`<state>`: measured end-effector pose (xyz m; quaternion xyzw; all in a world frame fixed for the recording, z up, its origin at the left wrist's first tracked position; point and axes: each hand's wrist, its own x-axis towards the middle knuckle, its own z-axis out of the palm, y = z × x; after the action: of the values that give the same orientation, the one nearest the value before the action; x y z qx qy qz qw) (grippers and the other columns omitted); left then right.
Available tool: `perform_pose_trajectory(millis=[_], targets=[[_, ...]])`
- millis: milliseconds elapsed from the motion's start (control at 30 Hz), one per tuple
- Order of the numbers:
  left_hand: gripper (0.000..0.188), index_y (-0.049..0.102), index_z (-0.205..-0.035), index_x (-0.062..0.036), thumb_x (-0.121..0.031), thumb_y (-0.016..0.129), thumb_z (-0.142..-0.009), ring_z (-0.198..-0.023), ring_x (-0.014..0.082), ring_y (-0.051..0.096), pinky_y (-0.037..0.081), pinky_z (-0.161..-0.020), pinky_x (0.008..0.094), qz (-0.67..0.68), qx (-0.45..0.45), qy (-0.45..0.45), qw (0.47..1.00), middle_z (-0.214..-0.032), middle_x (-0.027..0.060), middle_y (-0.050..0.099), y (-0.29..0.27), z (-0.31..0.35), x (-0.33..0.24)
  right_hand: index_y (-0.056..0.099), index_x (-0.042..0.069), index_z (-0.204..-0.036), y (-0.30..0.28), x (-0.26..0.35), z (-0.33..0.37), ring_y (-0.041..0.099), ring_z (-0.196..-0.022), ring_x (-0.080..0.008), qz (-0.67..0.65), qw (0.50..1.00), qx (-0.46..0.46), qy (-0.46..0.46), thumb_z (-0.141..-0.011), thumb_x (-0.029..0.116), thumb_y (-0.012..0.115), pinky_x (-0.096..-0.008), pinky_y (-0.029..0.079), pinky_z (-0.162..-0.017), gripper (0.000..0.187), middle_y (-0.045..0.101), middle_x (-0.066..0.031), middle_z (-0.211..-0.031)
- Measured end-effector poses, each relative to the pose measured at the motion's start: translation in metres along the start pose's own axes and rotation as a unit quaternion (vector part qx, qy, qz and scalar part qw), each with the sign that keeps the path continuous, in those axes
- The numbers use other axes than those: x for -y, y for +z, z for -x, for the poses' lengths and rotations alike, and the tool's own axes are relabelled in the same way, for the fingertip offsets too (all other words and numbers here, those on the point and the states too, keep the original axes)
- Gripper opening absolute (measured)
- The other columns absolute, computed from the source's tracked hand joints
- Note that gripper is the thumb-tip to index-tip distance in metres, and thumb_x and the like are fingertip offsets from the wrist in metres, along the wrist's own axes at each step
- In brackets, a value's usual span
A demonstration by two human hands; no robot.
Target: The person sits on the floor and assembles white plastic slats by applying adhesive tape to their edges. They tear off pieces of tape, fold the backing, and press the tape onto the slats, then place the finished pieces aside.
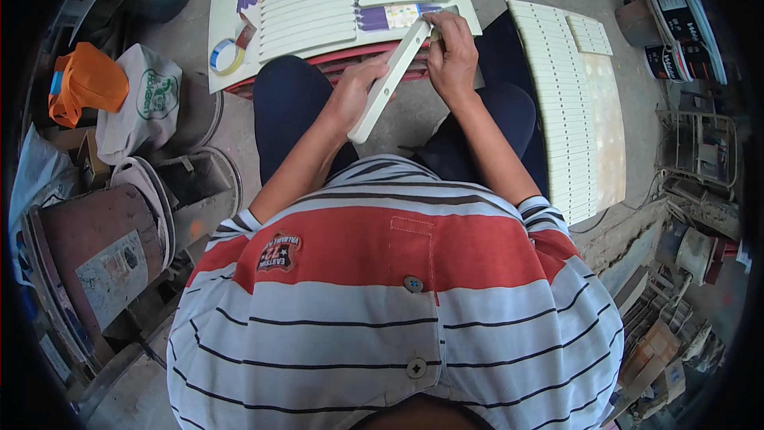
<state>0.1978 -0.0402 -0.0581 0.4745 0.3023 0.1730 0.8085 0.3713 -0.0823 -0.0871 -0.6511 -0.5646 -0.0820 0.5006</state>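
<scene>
A long white strip (390, 84) with several round holes slants across my lap, its far end up to the right. My left hand (358, 91) is closed around its middle from the left side. At the strip's far end, my right hand (454, 56) has its fingers bent in a pinch against the tip. Something small and greyish shows by those fingertips, too hidden to name. Beyond my hands, rows of similar white strips (306, 8) lie side by side on a white board (231, 28) with purple patches.
A tape roll (226, 56) rests on the board's left corner. To my right, more holed strips (553, 103) line a second surface, a short stack (590, 35) on top. Bags (147, 99) and bins (191, 183) stand left; buckets (684, 24) and a metal rack (699, 147) stand right.
</scene>
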Motion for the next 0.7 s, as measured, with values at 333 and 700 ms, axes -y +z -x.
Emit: perform_pose_trajectory(millis=[333,700], targets=[[0.049,0.041,-0.134,-0.0032,-0.025,0.039,-0.091,-0.05,0.0066,0.042,0.033,-0.045,0.019,0.002,-0.04,0.002,0.999,-0.063,0.0008,0.05,0.0,-0.003,-0.002,0.062,0.004,-0.097,-0.001,0.031,0.018,0.058,-0.09,-0.0307,-0.014,0.998,0.03,-0.046,-0.063,-0.012,0.052,-0.0377,0.047,-0.078,0.039,0.059,-0.0126,-0.096],[0.044,0.048,-0.127,-0.0036,-0.027,0.04,-0.09,-0.057,0.0067,0.049,0.039,-0.047,0.0196,0.131,0.007,-0.016,0.991,-0.07,0.0022,0.054,-0.006,-0.007,0.004,0.061,0.003,-0.095,-0.004,0.042,0.023,0.057,-0.089,-0.0325,-0.029,0.998,0.037,-0.051,-0.064,-0.01,0.056,-0.0392,0.046,-0.076,0.034,0.059,-0.0133,-0.097]])
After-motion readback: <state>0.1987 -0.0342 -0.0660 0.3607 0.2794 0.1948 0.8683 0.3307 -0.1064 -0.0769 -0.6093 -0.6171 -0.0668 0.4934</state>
